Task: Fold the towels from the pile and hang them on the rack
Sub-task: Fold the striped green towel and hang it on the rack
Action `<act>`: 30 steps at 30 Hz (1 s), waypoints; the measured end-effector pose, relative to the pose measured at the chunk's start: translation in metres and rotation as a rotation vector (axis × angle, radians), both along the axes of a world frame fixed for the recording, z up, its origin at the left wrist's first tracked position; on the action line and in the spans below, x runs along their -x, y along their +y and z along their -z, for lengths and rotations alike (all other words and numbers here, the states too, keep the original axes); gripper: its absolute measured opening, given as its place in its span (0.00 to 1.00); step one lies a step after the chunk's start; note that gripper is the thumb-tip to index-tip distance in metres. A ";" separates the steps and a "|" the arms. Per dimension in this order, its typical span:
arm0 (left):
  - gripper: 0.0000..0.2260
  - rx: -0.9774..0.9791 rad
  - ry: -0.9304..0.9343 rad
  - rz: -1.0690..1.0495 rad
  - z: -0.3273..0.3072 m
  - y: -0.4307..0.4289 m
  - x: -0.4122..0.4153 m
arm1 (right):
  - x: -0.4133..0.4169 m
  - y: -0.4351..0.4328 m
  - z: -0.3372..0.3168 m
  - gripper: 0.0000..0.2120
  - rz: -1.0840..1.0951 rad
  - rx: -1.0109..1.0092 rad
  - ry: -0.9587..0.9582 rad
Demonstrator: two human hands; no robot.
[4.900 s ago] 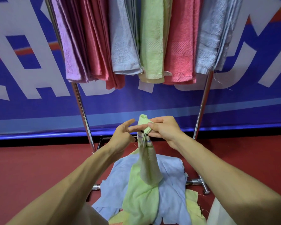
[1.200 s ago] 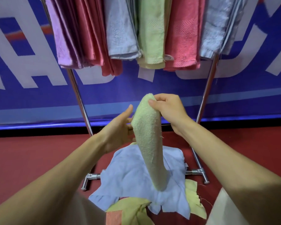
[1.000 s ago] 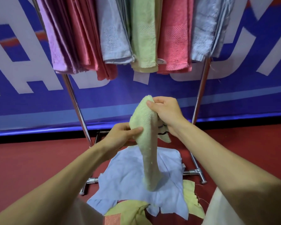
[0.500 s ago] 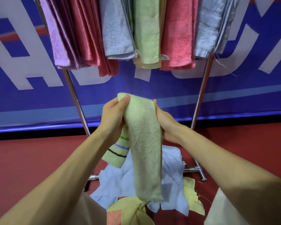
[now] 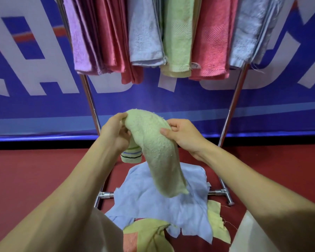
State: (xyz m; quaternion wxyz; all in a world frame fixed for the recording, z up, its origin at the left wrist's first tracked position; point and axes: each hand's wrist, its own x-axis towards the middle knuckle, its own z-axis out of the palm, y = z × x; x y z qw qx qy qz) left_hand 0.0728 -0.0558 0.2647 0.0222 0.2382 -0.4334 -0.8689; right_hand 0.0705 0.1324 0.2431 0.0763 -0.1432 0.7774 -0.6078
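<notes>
A pale green towel, folded lengthwise, hangs between both hands in front of the rack. My left hand grips its upper left end, with the striped hem dangling below the palm. My right hand pinches the towel's right edge with thumb and fingers. Under the hands lies the pile: a light blue towel on top, yellow-green and orange cloth beneath it. The chrome rack stands behind, its top bar out of view.
Several folded towels in purple, red, blue, green and pink hang from the rack above. A blue banner covers the wall behind. The rack's feet rest on the red floor beside the pile.
The towel was lifted off the pile and folded over lengthwise. My left hand took its upper end, and my right hand shifted from behind the towel to pinching its right edge.
</notes>
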 end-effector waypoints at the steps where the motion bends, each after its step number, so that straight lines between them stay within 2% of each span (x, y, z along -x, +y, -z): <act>1: 0.01 0.008 -0.007 0.033 -0.001 0.004 -0.002 | -0.001 -0.001 -0.003 0.08 0.022 0.010 0.025; 5: 0.08 0.069 -0.027 0.232 -0.001 0.021 -0.011 | 0.007 -0.003 -0.006 0.08 0.101 0.065 0.058; 7: 0.08 0.152 -0.039 0.332 0.003 0.027 -0.011 | 0.015 -0.002 -0.004 0.09 0.136 0.056 0.065; 9: 0.14 0.231 -0.058 0.430 0.009 0.032 -0.010 | 0.021 0.000 -0.002 0.10 0.168 0.046 0.055; 12: 0.17 0.335 -0.073 0.506 0.014 0.038 -0.011 | 0.023 0.003 0.001 0.12 0.197 0.034 0.057; 15: 0.17 0.376 -0.050 0.524 0.016 0.043 -0.014 | 0.023 0.009 0.001 0.11 0.224 0.031 0.049; 19: 0.08 0.419 0.080 0.445 0.013 0.054 -0.015 | 0.023 0.023 0.001 0.06 0.286 0.008 0.071; 22: 0.09 0.427 0.137 0.429 0.011 0.059 -0.016 | 0.022 0.033 0.002 0.10 0.321 0.014 0.016; 27: 0.14 0.337 0.245 0.552 0.013 0.064 -0.016 | 0.013 0.039 -0.003 0.08 0.363 0.193 -0.128; 30: 0.11 0.396 0.294 0.507 0.016 0.064 -0.015 | 0.013 0.042 -0.007 0.11 0.402 0.283 -0.178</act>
